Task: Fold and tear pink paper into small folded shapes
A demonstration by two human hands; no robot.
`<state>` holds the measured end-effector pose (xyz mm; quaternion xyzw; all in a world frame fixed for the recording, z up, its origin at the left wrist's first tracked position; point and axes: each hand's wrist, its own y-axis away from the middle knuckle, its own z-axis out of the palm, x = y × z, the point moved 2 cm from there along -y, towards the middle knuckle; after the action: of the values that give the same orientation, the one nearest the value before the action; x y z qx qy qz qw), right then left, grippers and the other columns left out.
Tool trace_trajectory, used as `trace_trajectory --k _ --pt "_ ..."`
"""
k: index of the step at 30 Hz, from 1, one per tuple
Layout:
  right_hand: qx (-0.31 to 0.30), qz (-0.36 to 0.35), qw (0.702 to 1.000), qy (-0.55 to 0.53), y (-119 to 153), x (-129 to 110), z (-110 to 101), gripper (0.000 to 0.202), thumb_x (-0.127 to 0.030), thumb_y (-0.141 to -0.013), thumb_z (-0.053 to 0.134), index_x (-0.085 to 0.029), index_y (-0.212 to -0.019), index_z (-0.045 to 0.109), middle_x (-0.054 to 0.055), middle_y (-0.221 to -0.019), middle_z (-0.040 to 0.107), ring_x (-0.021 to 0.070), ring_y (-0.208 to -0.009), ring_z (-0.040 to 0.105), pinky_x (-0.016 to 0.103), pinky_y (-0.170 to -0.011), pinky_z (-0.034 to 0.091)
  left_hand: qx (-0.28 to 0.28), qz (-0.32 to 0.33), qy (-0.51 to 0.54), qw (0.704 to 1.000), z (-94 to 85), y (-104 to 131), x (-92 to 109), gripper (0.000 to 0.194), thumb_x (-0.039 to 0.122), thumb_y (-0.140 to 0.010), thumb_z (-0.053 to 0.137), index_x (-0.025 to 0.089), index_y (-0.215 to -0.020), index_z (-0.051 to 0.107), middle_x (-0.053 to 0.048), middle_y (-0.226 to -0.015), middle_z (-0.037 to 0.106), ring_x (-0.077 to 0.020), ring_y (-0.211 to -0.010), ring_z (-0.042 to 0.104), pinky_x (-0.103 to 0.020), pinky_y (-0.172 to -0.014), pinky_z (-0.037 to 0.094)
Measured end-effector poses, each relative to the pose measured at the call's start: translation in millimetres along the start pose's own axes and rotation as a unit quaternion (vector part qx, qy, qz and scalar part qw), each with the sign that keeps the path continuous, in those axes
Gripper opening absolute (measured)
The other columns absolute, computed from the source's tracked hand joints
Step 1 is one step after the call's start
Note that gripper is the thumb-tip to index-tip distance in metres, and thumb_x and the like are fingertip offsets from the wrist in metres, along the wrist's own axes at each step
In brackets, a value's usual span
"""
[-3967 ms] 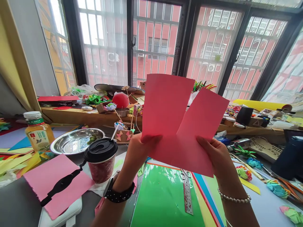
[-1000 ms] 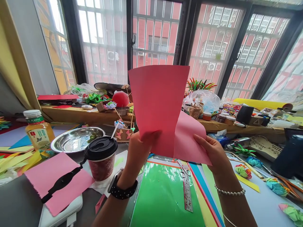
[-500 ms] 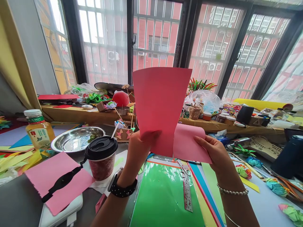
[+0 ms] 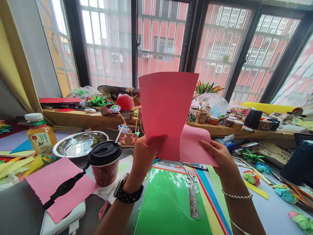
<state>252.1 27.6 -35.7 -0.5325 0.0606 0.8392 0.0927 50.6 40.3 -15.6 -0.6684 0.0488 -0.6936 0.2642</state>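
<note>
A tall sheet of pink paper stands upright in front of me, its top edge slightly curved. My left hand pinches its lower left part, thumb in front and fingers behind. At the lower right, a lighter pink piece of paper adjoins the tall sheet along a vertical edge. My right hand is closed on the right side of that piece, between thumb and fingers. Below the papers lie a green sheet, scissors and a patterned ruler.
To the left are a lidded cup, a metal plate, a juice bottle and a pink sheet with a black strap. Folded paper flowers lie right. Craft supplies line the windowsill.
The pink papers have shifted slightly, the tall sheet's top edge a little lower and to the right. The lighter piece curls less at its top. My right forearm has moved slightly left.
</note>
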Motion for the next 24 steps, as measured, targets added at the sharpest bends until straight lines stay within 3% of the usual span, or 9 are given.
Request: trace_trajectory --k 13,24 --pt "0.003 -0.002 1.0 -0.001 -1.6 1.4 0.6 0.021 -0.021 -0.049 0.078 -0.013 -0.067 0.07 0.003 -0.057 0.07 0.0145 -0.047 0.063 0.019 -0.044 0.051 -0.033 0.008 0.001 0.999 -2.4 -5.7 -7.5 0.024 0.031 -0.055 0.069 0.015 -0.048 0.053 0.007 -0.043 0.039 -0.007 -0.043 0.03 -0.02 -0.039 0.026" --pt "0.001 -0.001 1.0 0.0 -2.4 2.1 -0.8 0.021 -0.02 -0.049 0.078 -0.015 -0.067 0.07 0.003 -0.059 0.071 0.0146 -0.048 0.063 0.02 -0.045 0.052 -0.018 0.009 -0.004 1.0 -1.8 -5.6 -8.4 0.021 0.031 -0.052 0.071 0.015 -0.051 0.058 0.005 -0.046 0.047 -0.0106 -0.049 0.041 -0.02 -0.043 0.033"
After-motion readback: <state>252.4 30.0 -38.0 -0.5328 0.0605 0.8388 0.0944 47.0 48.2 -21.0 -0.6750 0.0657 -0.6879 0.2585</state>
